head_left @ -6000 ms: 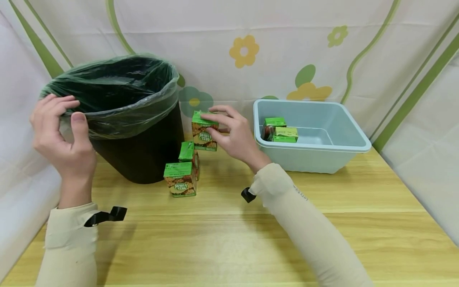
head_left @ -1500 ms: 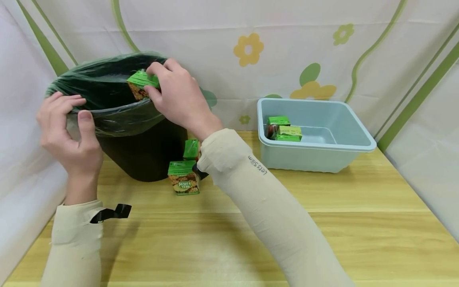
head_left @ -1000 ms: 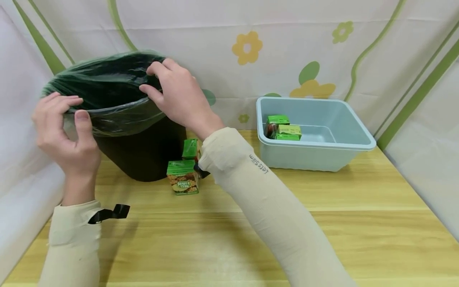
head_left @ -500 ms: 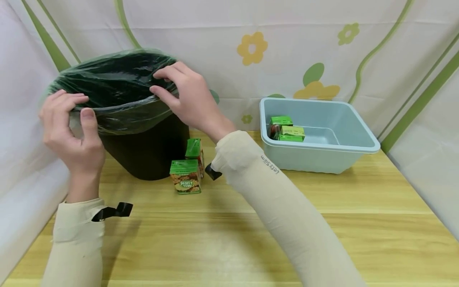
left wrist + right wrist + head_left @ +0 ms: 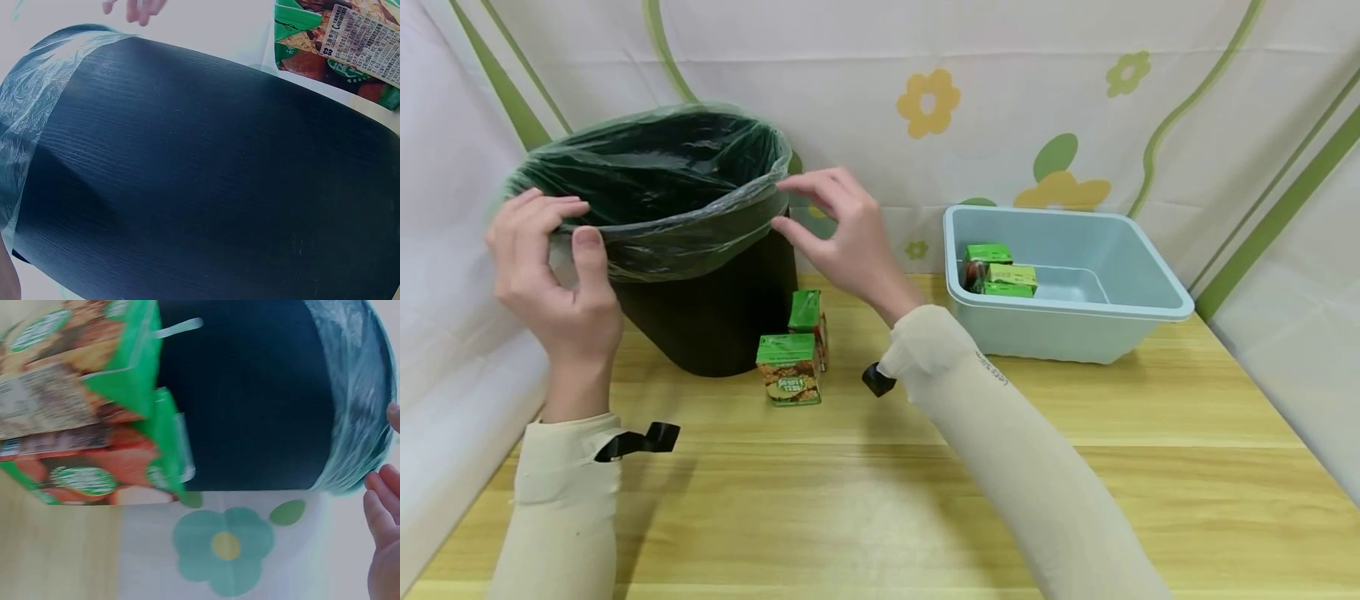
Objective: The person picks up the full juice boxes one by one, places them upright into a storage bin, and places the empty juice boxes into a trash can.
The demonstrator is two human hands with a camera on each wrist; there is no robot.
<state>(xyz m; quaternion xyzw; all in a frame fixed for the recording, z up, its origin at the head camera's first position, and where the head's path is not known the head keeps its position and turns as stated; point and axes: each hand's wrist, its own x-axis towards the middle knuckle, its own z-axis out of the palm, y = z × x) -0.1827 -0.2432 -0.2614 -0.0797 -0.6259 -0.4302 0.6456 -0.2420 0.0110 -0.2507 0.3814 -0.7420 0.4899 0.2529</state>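
Observation:
In the head view a black trash bin (image 5: 707,321) lined with a translucent green garbage bag (image 5: 700,246) stands at the left. My left hand (image 5: 553,287) holds its front left rim, fingers over the inside and thumb outside. My right hand (image 5: 853,242) is just right of the bin's rim, fingers loosely bent with nothing between them. Two small green-topped snack boxes stand beside the bin's base, the front box (image 5: 790,375) before the rear box (image 5: 806,312). Both show large in the right wrist view, where my right fingertips (image 5: 378,487) are near the bag's edge.
A light blue plastic tub (image 5: 1060,333) stands at the right on the wooden table (image 5: 865,517). Several green-topped boxes (image 5: 1009,275) lie in its left end. A white curtain (image 5: 842,50) with printed flowers hangs behind.
My right hand carried a snack box from the table to over the bin and let it go inside. It has since drawn back right, out of the bin. The left hand has stayed at the rim.

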